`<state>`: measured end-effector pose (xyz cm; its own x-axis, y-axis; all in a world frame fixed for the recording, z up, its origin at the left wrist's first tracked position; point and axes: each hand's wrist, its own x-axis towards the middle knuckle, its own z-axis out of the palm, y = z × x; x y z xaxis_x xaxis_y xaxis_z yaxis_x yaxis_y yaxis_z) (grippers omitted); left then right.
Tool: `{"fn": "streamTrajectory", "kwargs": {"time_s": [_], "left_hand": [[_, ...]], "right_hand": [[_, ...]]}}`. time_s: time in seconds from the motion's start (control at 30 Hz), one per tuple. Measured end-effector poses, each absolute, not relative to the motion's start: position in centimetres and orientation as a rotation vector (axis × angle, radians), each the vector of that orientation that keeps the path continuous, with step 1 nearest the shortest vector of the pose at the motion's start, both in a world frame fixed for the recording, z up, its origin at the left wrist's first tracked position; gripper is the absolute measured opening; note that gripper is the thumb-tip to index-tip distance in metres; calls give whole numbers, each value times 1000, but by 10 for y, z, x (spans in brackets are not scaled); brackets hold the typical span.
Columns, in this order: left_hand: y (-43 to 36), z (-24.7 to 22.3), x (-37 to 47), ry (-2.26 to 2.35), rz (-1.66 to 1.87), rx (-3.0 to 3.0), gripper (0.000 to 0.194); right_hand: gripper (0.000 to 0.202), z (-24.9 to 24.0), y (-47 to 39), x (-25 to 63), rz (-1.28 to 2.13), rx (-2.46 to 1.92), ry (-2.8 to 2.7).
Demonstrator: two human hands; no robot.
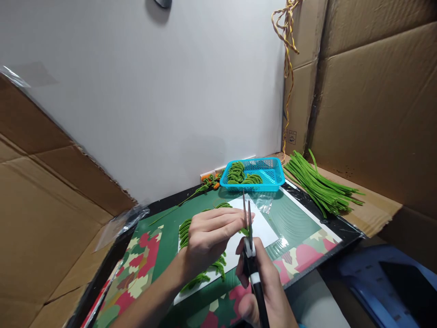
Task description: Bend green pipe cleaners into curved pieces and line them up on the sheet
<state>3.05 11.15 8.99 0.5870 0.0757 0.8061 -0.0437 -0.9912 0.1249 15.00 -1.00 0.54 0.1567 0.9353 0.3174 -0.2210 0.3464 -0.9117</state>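
Black-handled scissors [251, 250] are held in my right hand [264, 282], blades pointing up and slightly parted. My left hand [213, 228] is beside the blades, its fingers together and pinching a small green fuzzy piece [244, 231], mostly hidden behind the fingers. Beneath both hands lies a white sheet [261, 230] on the green mat. Curved green fuzzy pieces [184, 232] are lined up at the sheet's left side, and more green pieces [218, 264] lie on its lower part, below my left hand.
A blue basket [280, 175] at the back holds green pieces. Long green stems [317, 187] are bundled at the right on cardboard. Orange-tipped sprigs [213, 181] lie left of the basket. Cardboard walls [378, 105] flank the table, and a twisted cord [287, 86] hangs at the back.
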Motion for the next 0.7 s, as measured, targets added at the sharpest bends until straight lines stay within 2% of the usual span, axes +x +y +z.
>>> {"fn": "streamTrajectory", "kwargs": {"time_s": [0.23,0.7], "left_hand": [[110,89,33,22,1394,2653,24],[112,84,32,28,1386,2623,28]], "right_hand": [[78,5,-11,154,999,-882,-1144],[94,2,-9,152,1123,-814,-1087]]}}
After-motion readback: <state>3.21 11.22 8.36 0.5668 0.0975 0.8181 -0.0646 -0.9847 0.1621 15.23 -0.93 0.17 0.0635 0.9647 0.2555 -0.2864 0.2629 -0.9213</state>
